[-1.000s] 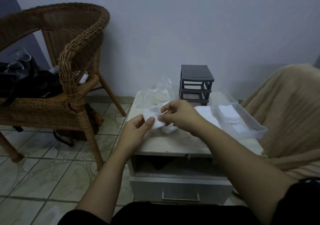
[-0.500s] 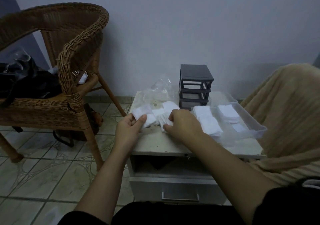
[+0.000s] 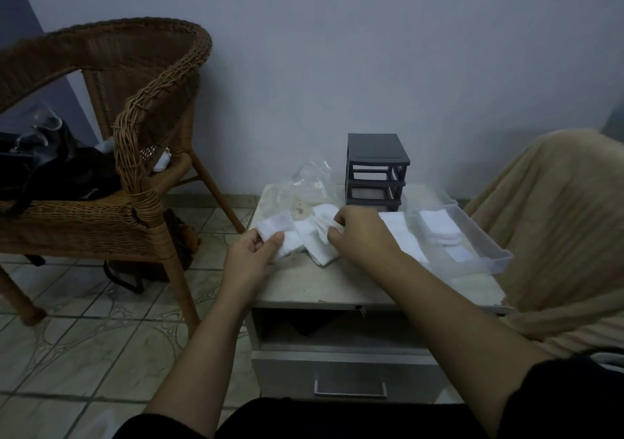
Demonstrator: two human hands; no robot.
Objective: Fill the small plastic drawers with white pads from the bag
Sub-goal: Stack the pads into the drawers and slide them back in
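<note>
A loose pile of white pads (image 3: pixel 315 236) lies on the bedside table (image 3: pixel 314 286). My left hand (image 3: pixel 251 256) pinches one white pad (image 3: pixel 275 227) at the pile's left end. My right hand (image 3: pixel 359 236) rests on the pile's right side, fingers curled on some pads. Behind them lies the crumpled clear bag (image 3: pixel 309 185). The dark grey drawer frame (image 3: pixel 374 171) stands at the back with its slots empty. Clear plastic drawers (image 3: pixel 472 236) sit pulled out on the right, holding stacked pads (image 3: pixel 439 227); more pads (image 3: pixel 403 232) lie beside my right wrist.
A wicker chair (image 3: pixel 141 154) with dark bags (image 3: pixel 57 175) on its seat stands to the left on the tiled floor. A beige blanket (image 3: pixel 557 222) covers furniture on the right. The table's own drawer (image 3: pixel 349 371) is below, with an open shelf above it.
Both hands have dropped from above the table down onto the pile. The left hand has carried its pad to the left, and the right hand now presses on the heap.
</note>
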